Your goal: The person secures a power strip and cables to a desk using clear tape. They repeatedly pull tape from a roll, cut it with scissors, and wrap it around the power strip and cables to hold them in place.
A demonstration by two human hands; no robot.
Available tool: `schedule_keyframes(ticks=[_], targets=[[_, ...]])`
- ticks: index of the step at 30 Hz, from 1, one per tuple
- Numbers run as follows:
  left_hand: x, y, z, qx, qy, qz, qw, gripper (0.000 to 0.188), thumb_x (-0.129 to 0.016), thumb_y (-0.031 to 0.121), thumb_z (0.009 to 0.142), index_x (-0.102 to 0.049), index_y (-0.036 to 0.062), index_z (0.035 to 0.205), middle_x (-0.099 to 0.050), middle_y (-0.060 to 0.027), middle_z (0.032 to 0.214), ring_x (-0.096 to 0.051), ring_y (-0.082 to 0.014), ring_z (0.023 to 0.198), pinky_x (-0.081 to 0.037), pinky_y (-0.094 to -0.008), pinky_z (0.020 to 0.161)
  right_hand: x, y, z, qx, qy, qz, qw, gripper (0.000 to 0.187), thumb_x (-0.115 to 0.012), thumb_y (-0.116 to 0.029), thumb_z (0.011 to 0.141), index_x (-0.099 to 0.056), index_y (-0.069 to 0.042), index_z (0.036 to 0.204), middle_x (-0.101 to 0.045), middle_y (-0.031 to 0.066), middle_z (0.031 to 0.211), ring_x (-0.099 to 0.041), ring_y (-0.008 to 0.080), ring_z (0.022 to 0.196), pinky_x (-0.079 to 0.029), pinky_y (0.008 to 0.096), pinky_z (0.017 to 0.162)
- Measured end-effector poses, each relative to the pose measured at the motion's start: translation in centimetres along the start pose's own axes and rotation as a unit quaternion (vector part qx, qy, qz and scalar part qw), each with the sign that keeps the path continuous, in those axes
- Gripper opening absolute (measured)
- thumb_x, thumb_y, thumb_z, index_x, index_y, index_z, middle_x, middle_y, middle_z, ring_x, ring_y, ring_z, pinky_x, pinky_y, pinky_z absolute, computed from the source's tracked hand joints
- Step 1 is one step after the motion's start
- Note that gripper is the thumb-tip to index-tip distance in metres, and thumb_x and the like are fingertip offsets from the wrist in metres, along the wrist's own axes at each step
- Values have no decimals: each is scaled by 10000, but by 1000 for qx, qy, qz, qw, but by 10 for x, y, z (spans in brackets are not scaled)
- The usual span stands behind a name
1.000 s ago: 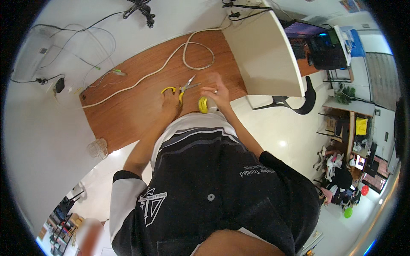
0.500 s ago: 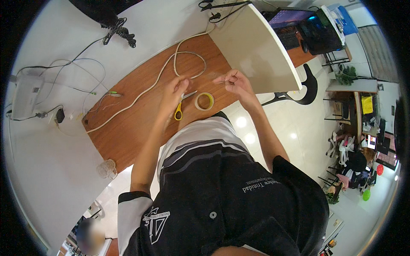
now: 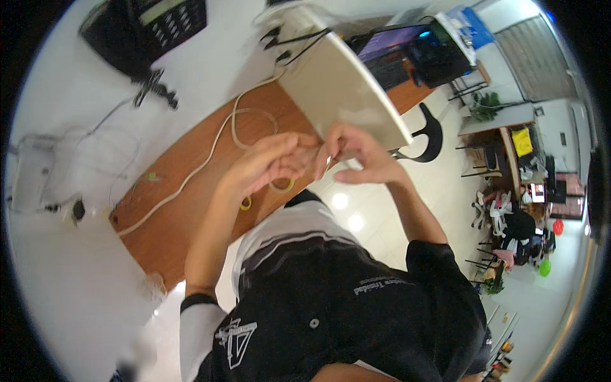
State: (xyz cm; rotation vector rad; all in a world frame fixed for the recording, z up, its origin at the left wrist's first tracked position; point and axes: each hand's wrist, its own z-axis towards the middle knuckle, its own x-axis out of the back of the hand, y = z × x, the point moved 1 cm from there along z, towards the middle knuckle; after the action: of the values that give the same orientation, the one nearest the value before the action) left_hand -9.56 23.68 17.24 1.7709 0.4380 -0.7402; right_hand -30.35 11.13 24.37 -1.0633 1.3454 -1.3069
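My left hand (image 3: 270, 163) is over the desk with its fingers stretched toward the right hand, blurred by motion. Facing it, my right hand (image 3: 359, 156) has curled fingers with a small shiny sliver (image 3: 328, 163) at them, too small to name. Under the left hand, a yellowish tape roll (image 3: 281, 186) lies on the wooden desk (image 3: 184, 169), partly hidden. One yellow scissor handle (image 3: 246, 203) shows beside the left wrist; the hand and forearm hide the rest of the scissors.
A pale cable (image 3: 210, 156) runs along the desk. The cream partition (image 3: 344, 83) rises beyond my right hand. A black desk phone (image 3: 149, 28) is at the upper left, a white wall box (image 3: 35, 175) at the far left. A black chair (image 3: 429, 137) stands right of the partition.
Both hands have come closer together and nearer my body. The left fingers have spread from a pinch and now cover much of the scissors and tape roll. The view has shifted.
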Motion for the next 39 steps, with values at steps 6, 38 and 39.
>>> schedule_keyframes(ticks=[6, 38, 39], targets=[[-23, 41, -13, -103, 120, 186, 970, 433, -798, 132, 897, -649, 8, 1284, -693, -27, 984, -646, -99, 865, -512, -247, 749, 6, -12, 8, -34, 4, -102, 994, 444, -804, -113, 864, -418, -99, 1083, -773, 36, 995, -609, 68, 815, -416, 245, 711], [6, 143, 159, -339, 461, 341, 746, 511, -810, 128, 874, -612, -41, 1314, -755, -85, 890, -681, -99, 765, -528, -235, 677, 265, -48, 164, -68, 18, -240, 968, 356, -626, -436, 1021, -684, -95, 935, -663, -29, 892, -514, 49, 769, -392, 199, 694], [15, 144, 168, -342, 462, 324, 752, 523, -812, 131, 872, -604, -54, 1315, -760, -98, 893, -687, -108, 758, -539, -244, 677, 270, -39, 173, -63, 46, -221, 972, 349, -630, -430, 1022, -679, -97, 929, -671, -21, 914, -522, 55, 775, -405, 204, 704]])
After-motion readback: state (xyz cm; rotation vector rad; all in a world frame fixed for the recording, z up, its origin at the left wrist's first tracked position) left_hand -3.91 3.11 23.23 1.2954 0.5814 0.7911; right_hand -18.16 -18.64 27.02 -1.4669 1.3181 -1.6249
